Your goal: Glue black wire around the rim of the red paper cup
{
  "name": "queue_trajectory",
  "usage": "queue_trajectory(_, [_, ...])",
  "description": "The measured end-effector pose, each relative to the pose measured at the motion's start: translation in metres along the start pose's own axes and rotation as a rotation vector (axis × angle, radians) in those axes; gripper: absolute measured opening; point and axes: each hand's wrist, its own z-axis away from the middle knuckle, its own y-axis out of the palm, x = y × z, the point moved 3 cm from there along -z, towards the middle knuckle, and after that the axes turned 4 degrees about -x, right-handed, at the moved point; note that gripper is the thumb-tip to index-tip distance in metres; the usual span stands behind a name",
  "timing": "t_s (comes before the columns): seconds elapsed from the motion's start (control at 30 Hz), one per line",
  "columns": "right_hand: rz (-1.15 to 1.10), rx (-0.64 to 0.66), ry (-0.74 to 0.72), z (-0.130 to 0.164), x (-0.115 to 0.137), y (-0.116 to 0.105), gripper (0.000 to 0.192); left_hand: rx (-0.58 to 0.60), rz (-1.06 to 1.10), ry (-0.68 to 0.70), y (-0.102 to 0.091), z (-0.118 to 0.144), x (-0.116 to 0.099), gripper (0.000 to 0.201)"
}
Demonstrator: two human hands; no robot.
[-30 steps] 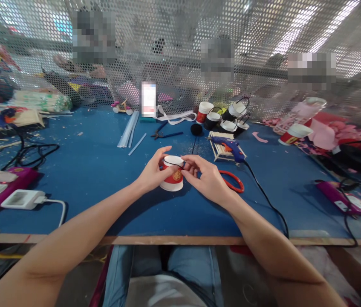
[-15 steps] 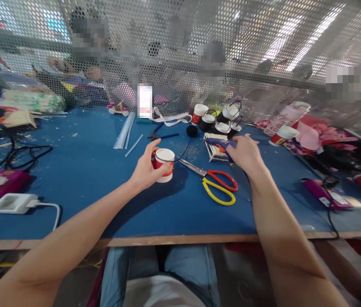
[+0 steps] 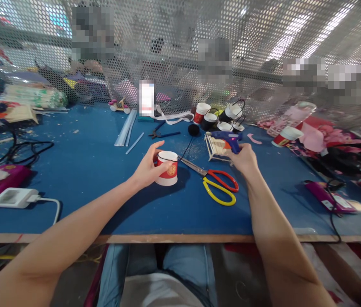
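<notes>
My left hand [image 3: 151,167] is wrapped round a red and white paper cup [image 3: 168,174], its thumb across the front. A black cord [image 3: 185,150] circles the cup near the rim and runs to a black ball of cord [image 3: 193,130]. My right hand [image 3: 244,160] is closed on the handle of a blue hot glue gun [image 3: 226,136], which lies over a small wooden stick rack [image 3: 214,149], nozzle pointing left. Between my hands lie scissors [image 3: 210,174] with one red and one yellow handle, blade tips close to the cup.
Clear glue sticks [image 3: 125,130], pliers [image 3: 164,134] and a phone [image 3: 146,99] sit toward the back. Several black-covered cups [image 3: 209,122] stand behind the rack. A purple power strip [image 3: 6,181] is at left, another purple box [image 3: 330,197] at right. Perforated metal mesh [image 3: 174,47] closes the back.
My right hand has shifted from the glue gun's rear down to its handle, and the gun shows more fully. The cup in my left hand has turned, showing a gold emblem.
</notes>
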Motion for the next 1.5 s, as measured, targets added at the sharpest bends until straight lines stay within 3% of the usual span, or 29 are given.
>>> queue_trajectory(0.1, [-0.363,-0.023,0.128,0.009,0.011,-0.010,0.043,0.009,0.072,-0.033,0.002,0.000,0.004,0.066])
queue_trajectory(0.17, [-0.675,0.123,0.116,0.019,0.027,-0.013,0.039,0.000,0.087,-0.038,0.002,-0.001,0.006,0.067])
queue_trajectory(0.23, [-0.830,0.292,0.084,0.032,0.043,-0.015,0.029,-0.017,0.082,-0.039,0.002,-0.001,0.008,0.067])
queue_trajectory(0.3, [-0.820,0.369,0.040,0.046,0.057,-0.018,0.020,-0.039,0.069,-0.040,0.002,-0.002,0.010,0.066])
queue_trajectory(0.5, [-0.757,0.514,-0.143,0.088,0.089,-0.026,0.022,-0.077,0.010,-0.012,0.000,-0.003,0.013,0.068])
queue_trajectory(0.73, [-0.554,0.443,-0.306,0.103,0.097,-0.030,0.017,-0.108,-0.031,-0.037,-0.002,-0.004,0.014,0.069])
queue_trajectory(1.0, [-0.556,0.397,-0.300,0.105,0.097,-0.027,0.015,-0.106,-0.011,-0.049,-0.002,-0.005,0.017,0.070])
queue_trajectory(1.5, [-0.470,0.393,-0.255,0.099,0.093,-0.026,0.027,-0.129,0.133,-0.128,-0.001,-0.004,0.013,0.065])
